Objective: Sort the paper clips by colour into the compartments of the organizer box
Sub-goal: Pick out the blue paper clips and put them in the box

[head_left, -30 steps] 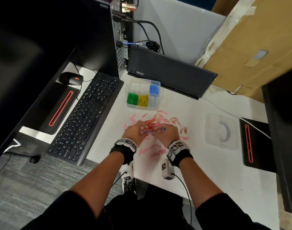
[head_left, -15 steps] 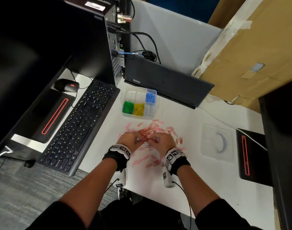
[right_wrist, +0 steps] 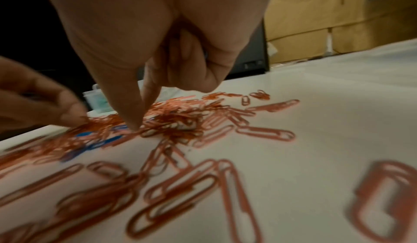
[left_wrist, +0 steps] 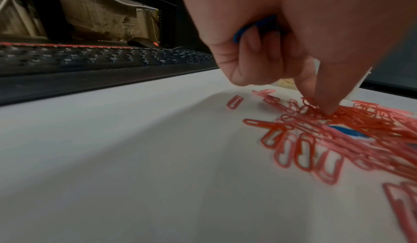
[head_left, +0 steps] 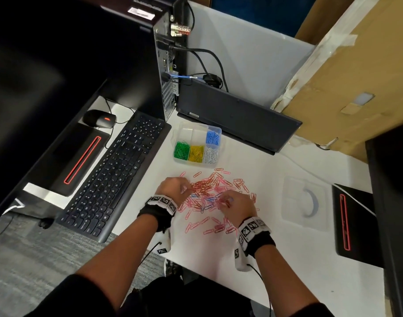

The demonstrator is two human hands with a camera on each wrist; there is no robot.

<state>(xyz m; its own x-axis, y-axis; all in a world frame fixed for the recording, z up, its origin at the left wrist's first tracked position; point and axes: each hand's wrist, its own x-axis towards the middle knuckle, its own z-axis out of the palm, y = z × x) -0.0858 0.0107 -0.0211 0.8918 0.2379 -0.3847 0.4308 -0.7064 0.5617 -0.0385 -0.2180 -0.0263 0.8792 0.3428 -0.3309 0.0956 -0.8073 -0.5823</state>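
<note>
Hands at work over a spread of red and pink paper clips [head_left: 209, 191] on a white desk [head_left: 287, 259], low in the centre of the head view. The left hand [head_left: 173, 187] keeps blue paper clips [left_wrist: 246, 29] tucked under its curled fingers while thumb and forefinger reach down into the red heap. The right hand [head_left: 236, 203], its fingers likewise curled, touches thumb and forefinger down on the pile; whether it holds anything cannot be told. A few loose blue clips [head_left: 210, 199] lie among the red between the two hands. Above the pile, at frame centre, stands the clear organizer box [head_left: 197, 126], with green, yellow and white clips along its near row and blue in the far right compartment. A black keyboard [head_left: 113, 175] runs along the left, and a clear lid [head_left: 304, 203] lies at right.
</note>
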